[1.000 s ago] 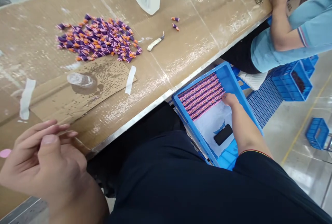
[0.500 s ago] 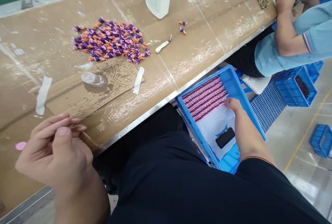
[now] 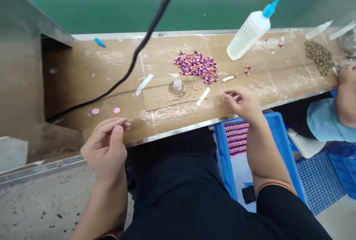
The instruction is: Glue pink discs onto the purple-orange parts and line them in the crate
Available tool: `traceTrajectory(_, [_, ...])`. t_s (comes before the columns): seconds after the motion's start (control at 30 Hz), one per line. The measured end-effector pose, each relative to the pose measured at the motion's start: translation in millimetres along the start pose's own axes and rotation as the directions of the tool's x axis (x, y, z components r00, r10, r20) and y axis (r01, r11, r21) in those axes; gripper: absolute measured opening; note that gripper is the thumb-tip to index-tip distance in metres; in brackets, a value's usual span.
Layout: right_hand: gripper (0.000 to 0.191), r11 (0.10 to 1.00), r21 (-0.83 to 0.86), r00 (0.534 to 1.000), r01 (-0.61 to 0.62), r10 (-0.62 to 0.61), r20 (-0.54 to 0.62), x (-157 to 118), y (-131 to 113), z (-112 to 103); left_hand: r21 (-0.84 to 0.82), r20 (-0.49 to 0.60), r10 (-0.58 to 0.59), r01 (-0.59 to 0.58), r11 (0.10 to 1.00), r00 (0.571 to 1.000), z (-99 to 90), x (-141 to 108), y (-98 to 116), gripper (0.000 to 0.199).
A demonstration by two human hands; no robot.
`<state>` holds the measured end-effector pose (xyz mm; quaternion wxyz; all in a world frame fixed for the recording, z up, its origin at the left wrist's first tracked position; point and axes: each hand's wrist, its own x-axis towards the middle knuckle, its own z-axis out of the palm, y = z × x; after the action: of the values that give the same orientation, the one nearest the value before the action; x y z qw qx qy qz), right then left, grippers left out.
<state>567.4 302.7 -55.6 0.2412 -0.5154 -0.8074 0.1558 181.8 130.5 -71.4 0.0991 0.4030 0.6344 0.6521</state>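
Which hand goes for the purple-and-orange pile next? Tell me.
Right, probably: the right hand is over the table, just below the purple-and-orange pile, while the left hand sits farther off, near the pink discs.

rough cardboard sheet (image 3: 161, 99), smooth plastic bottle (image 3: 247, 36)

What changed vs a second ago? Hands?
The right hand has come up out of the blue crate to the steel table edge, nothing visibly gripped. The head view tilted up, showing more table. The left hand stays raised near the edge. The purple-and-orange pile and squeeze bottle look unmoved.
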Motion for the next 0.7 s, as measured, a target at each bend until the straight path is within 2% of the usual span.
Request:
traceTrajectory(0.07, [0.024,0.987,-0.076,0.989,0.142,-0.144,-0.032,41,-18,29,0.023,-0.055,0.067,-0.065,0.998,0.996,-20.8,-7,2,0.009])
traceTrajectory(0.17, [0.026,0.95,-0.177,0.964,0.258,-0.265,-0.016,79,-28,56,0.116,-0.226,0.073,-0.048,0.992,0.971,-60.3,-21,-2,0.013])
traceTrajectory(0.27, [0.022,0.921,-0.208,0.943,0.331,-0.332,0.031,88,-31,66,0.231,-0.454,0.089,0.02,0.973,0.886,-107.8,-36,-9,0.02])
traceTrajectory(0.33, [0.018,0.919,-0.234,0.945,0.318,-0.328,-0.007,86,-28,70,0.345,-0.573,0.146,0.075,0.936,0.807,-142.8,-41,-13,0.026])
traceTrajectory(0.4, [0.011,0.946,-0.224,0.96,0.235,-0.262,-0.1,85,-24,78,0.44,-0.643,0.222,0.116,0.89,0.733,-179.1,-37,-16,0.032])
traceTrajectory(0.47, [0.004,0.978,-0.171,0.971,0.123,-0.154,-0.184,88,-22,89,0.519,-0.633,0.314,0.087,0.85,0.708,-213.7,-23,-17,0.034])
traceTrajectory(0.53, [0.015,0.991,-0.129,0.961,-0.029,-0.008,-0.276,90,-27,97,0.608,-0.536,0.387,0.025,0.794,0.75,-241.7,0,-16,0.031])
traceTrajectory(0.6, [0.023,0.985,-0.092,0.939,-0.147,0.109,-0.328,91,-38,101,0.691,-0.383,0.403,-0.032,0.722,0.831,-259.1,28,-16,0.027])
traceTrajectory(0.7, [0.03,0.966,-0.102,0.907,-0.239,0.185,-0.378,90,-54,102,0.743,-0.132,0.271,-0.086,0.664,0.954,-264.4,75,-17,0.026])
